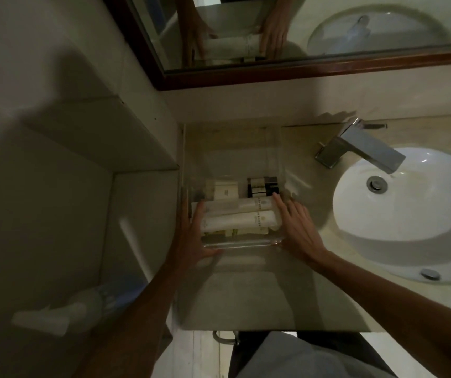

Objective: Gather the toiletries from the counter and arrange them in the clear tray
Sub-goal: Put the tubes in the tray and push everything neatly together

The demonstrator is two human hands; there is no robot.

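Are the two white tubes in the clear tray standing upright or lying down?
Lying down. The two white tubes rest on their sides, one beside the other, lengthwise across the clear tray, between the left hand and right hand.

Frame centre: clear plastic tray [235, 242] on beige stone counter [246, 296], two white tubes [239, 215] inside; white oval sink [407, 214] at right.

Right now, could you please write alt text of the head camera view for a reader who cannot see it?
Two bare hands, the left hand and right hand, rest on either side of a clear tray on a bathroom counter. Inside lie two white tubes and small dark bottles. A white sink with a metal faucet is to the right.
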